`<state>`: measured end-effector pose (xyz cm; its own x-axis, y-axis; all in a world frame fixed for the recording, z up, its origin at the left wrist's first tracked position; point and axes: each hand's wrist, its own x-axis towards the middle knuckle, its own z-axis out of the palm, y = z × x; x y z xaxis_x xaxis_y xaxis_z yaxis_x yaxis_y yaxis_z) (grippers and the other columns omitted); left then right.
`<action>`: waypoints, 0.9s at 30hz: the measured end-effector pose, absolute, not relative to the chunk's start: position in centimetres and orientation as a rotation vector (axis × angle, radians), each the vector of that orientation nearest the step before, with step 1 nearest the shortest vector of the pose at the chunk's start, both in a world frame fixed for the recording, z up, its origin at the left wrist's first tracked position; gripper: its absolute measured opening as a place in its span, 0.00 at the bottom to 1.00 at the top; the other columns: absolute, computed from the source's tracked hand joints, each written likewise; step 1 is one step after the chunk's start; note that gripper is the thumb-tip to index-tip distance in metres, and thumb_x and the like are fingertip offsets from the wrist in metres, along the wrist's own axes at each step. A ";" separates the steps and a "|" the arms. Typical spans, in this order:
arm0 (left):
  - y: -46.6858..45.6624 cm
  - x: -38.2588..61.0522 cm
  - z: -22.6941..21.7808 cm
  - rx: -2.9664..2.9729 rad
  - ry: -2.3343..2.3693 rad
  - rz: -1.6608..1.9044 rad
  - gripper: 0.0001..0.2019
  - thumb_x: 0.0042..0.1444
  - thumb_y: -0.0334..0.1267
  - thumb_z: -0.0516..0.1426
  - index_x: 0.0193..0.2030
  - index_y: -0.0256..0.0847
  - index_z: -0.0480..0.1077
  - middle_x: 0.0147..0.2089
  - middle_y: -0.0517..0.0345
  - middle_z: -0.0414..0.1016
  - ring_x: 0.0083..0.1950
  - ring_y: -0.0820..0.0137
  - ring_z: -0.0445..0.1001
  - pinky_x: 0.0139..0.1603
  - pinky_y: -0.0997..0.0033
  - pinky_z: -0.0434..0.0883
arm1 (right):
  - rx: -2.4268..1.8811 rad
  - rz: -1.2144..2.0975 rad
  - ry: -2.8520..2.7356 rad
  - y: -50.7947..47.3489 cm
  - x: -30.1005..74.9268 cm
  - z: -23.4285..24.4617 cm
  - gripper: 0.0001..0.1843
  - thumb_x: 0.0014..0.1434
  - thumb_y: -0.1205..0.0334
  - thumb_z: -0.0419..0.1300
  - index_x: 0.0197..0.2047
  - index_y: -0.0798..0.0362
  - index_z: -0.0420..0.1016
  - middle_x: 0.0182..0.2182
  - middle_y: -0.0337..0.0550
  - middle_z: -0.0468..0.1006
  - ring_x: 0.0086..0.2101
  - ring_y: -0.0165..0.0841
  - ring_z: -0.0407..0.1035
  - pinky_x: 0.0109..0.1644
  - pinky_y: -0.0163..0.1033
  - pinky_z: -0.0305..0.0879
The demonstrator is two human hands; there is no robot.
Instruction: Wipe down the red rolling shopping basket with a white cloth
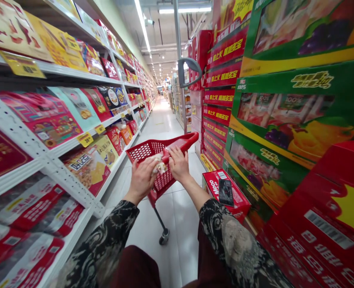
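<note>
A red plastic shopping cart basket [142, 150] with a perforated wall stands in front of me, its red handle [191, 140] rising at the right. My left hand [143, 174] is closed on a crumpled whitish cloth [159, 165], which lies against the red plastic. Some brownish or reddish marks show on the cloth. My right hand [179, 163] rests on the handle bar beside the cloth, its fingers bent over the red plastic. The two hands are close together, and the cloth bulges between them. Below the basket a leg ends in a caster wheel [164, 237].
White shelves [89, 202] with packaged snacks line the left. Green fruit cartons [285, 96] and red drink boxes [219, 96] are stacked at the right. A phone [225, 192] lies on a low red box [239, 200]. A metal pole [177, 32] stands behind the cart; a tiled aisle [161, 110] runs ahead.
</note>
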<state>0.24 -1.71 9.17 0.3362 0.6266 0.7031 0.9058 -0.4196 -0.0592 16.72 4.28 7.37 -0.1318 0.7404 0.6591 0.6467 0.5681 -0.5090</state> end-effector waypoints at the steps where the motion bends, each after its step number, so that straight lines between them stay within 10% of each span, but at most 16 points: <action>1: -1.6 0.3 9.1 -2.182 -1.317 -0.830 0.17 0.58 0.38 0.47 0.54 0.43 0.63 0.56 0.49 0.68 0.58 0.65 0.65 0.64 0.52 0.43 | -1.116 0.106 -1.851 4.6 17.0 7.3 0.21 0.61 0.65 0.46 0.56 0.49 0.63 0.58 0.42 0.63 0.61 0.35 0.48 0.63 0.56 0.35; 12: 0.7 -2.0 8.0 -1.990 -1.834 -1.295 0.17 0.60 0.41 0.42 0.51 0.40 0.64 0.52 0.49 0.72 0.52 0.64 0.70 0.61 0.48 0.53 | -0.964 0.098 -1.864 6.8 19.4 6.1 0.22 0.60 0.64 0.44 0.55 0.51 0.65 0.56 0.46 0.65 0.59 0.38 0.52 0.61 0.56 0.46; 27: -0.4 5.9 9.7 -2.279 -1.539 -0.991 0.16 0.56 0.33 0.49 0.51 0.44 0.65 0.56 0.51 0.69 0.59 0.63 0.64 0.62 0.44 0.46 | -1.027 0.067 -1.824 10.5 22.9 6.2 0.21 0.58 0.63 0.46 0.52 0.51 0.69 0.55 0.49 0.68 0.58 0.41 0.55 0.59 0.59 0.50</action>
